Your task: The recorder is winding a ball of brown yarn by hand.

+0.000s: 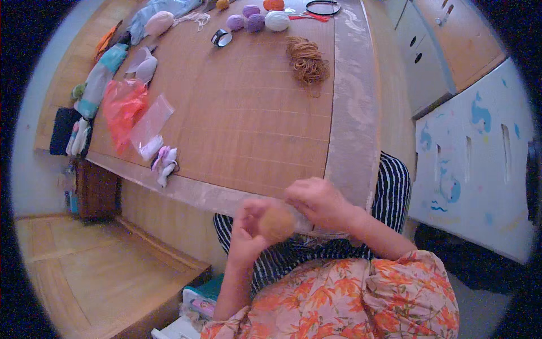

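Note:
A small ball of tan-brown yarn [277, 224], blurred by motion, sits in the fingers of my left hand [247, 237] above my lap. Close to its right is my right hand [324, 205], fingers curled together at the mat's near edge; whether a strand runs between them is too blurred to tell. Farther up on the right side of the bamboo mat [237, 101] lies a loose skein of brown yarn [307, 61] of a similar colour.
Purple yarn balls [255, 22], a white ball [277, 20], an orange ball [274, 4] and a roll of tape [221, 38] are at the far side. Leftward lie a red plastic bag [125, 108], a clear bag [152, 120] and small bundles [165, 163]. A whale-patterned cabinet [474, 161] stands right.

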Action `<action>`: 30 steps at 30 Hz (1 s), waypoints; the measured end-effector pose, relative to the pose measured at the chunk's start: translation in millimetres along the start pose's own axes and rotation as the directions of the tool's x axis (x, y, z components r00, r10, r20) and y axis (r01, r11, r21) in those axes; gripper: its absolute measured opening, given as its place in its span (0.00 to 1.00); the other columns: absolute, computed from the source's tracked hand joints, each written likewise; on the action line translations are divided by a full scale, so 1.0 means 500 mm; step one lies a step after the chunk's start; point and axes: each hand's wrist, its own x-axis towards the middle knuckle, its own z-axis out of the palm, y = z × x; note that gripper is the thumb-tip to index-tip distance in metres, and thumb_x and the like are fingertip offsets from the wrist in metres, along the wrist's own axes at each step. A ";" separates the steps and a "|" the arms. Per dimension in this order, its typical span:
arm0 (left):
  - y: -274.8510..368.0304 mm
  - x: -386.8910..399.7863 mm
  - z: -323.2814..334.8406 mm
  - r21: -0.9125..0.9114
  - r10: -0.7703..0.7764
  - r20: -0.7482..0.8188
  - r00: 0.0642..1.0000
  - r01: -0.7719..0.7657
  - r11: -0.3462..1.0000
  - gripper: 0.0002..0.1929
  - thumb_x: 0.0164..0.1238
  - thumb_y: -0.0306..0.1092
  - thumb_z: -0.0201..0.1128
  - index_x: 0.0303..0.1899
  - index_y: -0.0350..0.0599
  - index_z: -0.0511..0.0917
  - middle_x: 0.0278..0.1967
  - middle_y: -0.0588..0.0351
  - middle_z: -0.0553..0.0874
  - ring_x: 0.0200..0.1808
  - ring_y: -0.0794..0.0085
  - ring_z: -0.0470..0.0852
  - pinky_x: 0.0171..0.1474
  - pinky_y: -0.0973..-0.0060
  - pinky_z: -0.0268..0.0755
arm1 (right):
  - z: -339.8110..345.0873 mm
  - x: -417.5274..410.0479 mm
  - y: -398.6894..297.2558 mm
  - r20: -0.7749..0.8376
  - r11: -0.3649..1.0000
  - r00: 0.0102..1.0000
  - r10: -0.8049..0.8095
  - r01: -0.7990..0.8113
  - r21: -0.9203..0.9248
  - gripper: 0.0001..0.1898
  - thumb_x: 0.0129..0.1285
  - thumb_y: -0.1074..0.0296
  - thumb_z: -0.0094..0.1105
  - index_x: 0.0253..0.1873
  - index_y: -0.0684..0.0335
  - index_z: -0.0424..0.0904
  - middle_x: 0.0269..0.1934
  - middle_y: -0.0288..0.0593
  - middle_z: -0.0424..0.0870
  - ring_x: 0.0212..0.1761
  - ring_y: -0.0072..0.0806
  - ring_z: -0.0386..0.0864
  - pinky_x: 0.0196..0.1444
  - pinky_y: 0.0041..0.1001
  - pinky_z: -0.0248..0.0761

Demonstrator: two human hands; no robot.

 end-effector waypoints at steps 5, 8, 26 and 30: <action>-0.008 0.042 -0.040 0.338 0.053 -0.131 0.990 -0.006 0.941 0.26 0.46 0.19 0.68 0.52 0.44 0.74 0.51 0.55 0.76 0.56 0.67 0.74 0.60 0.71 0.67 | 0.031 -0.019 -0.041 0.204 0.997 0.977 -0.065 0.054 0.060 0.06 0.54 0.70 0.56 0.37 0.60 0.75 0.31 0.47 0.80 0.35 0.49 0.80 0.37 0.42 0.73; -0.023 0.047 -0.040 0.655 0.155 0.041 0.987 -0.144 0.742 0.23 0.45 0.21 0.68 0.48 0.43 0.76 0.50 0.54 0.76 0.57 0.67 0.74 0.60 0.72 0.66 | 0.003 0.004 -0.053 0.201 0.994 0.974 -0.108 0.104 0.030 0.07 0.53 0.69 0.57 0.37 0.60 0.75 0.30 0.48 0.80 0.34 0.50 0.80 0.36 0.43 0.72; -0.031 0.028 -0.029 0.330 -0.035 0.044 0.998 0.018 0.944 0.24 0.48 0.21 0.70 0.48 0.46 0.71 0.55 0.55 0.76 0.57 0.70 0.74 0.62 0.70 0.66 | -0.020 0.023 -0.036 0.089 0.991 0.992 -0.085 0.074 0.115 0.04 0.56 0.69 0.56 0.36 0.61 0.75 0.30 0.47 0.78 0.36 0.45 0.79 0.37 0.40 0.71; -0.001 0.015 -0.002 0.128 0.016 0.121 0.993 -0.031 0.991 0.25 0.47 0.20 0.70 0.48 0.47 0.70 0.54 0.54 0.76 0.57 0.68 0.75 0.61 0.70 0.67 | 0.001 0.021 0.005 -0.037 0.998 0.999 0.026 -0.024 0.049 0.04 0.57 0.71 0.56 0.37 0.62 0.75 0.31 0.47 0.75 0.37 0.45 0.76 0.38 0.39 0.68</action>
